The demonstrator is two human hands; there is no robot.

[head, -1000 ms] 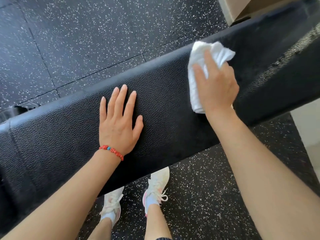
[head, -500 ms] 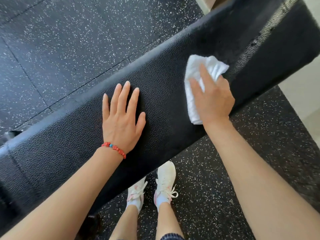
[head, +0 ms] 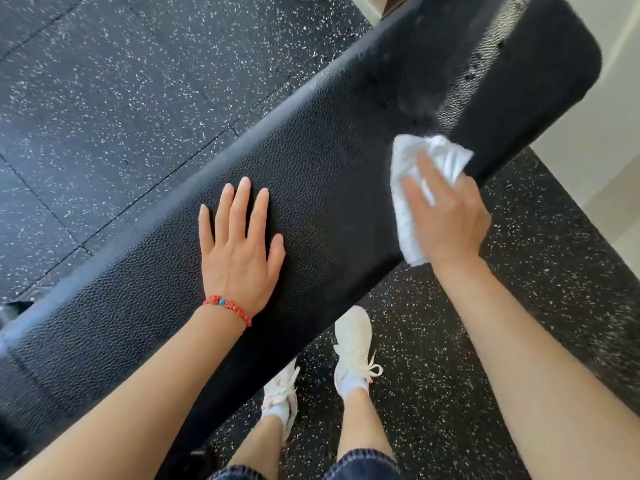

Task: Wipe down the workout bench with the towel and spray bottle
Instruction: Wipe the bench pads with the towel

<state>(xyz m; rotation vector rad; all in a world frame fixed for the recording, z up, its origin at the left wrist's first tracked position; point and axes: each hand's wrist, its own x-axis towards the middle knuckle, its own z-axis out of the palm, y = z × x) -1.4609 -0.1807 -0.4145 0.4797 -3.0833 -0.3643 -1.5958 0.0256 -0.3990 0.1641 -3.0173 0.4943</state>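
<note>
White towel (head: 412,188) lies bunched under the right hand (head: 446,216), fingers pressing it onto the near edge of the black bench pad (head: 322,174) at about 3 o'clock. At 9 o'clock from it the left hand (head: 239,251) rests flat, fingers spread, holding nothing. Wiping looks under way; a damp sheen toward 1 o'clock suggests that end is sprayed. No spray bottle in view

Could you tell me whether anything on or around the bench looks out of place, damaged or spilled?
Nothing stands out. The bench pad looks intact, with no visible tears or puddles; the left hand lies flat on it, and the right hand presses the white towel near its front edge. No spray bottle is in view.
</note>
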